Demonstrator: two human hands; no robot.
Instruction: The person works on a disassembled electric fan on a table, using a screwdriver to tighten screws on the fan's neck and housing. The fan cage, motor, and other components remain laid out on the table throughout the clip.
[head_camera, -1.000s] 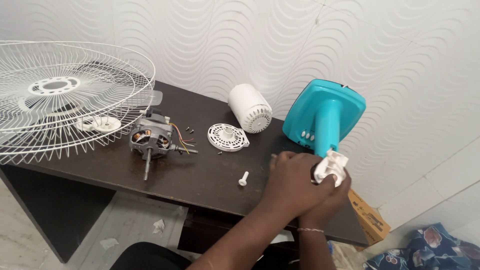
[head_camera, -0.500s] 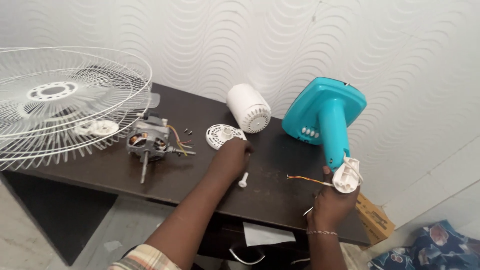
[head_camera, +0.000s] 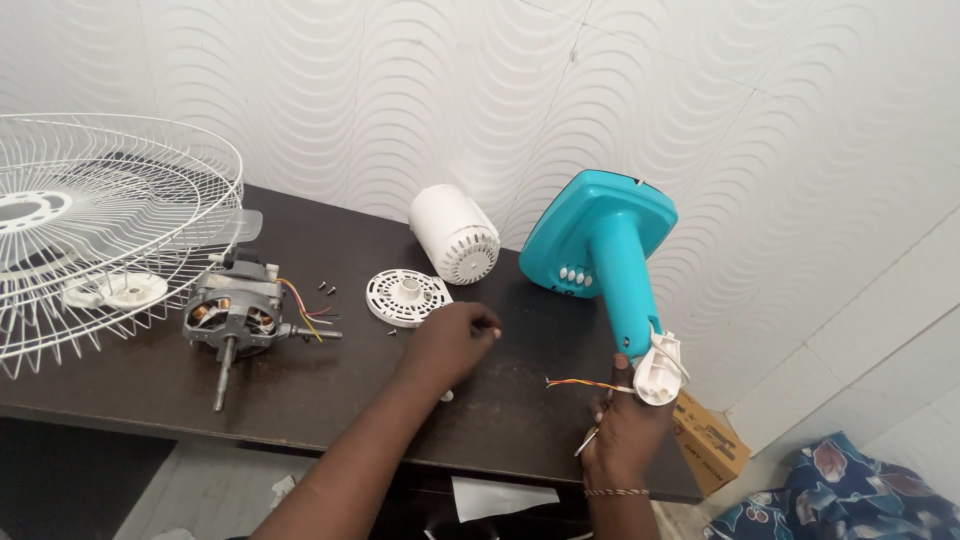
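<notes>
Head view, right hand (head_camera: 625, 430) grip clamped on teal fan stand (head_camera: 610, 262) neck, left hand (head_camera: 450, 345) fingers together over small white part (head_camera: 446, 396).

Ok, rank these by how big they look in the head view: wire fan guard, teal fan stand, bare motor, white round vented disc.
1. Wire fan guard, largest though cut off by the frame edge.
2. Teal fan stand.
3. Bare motor.
4. White round vented disc.
The motor and disc look close in size; the motor's shaft tips it.
</notes>
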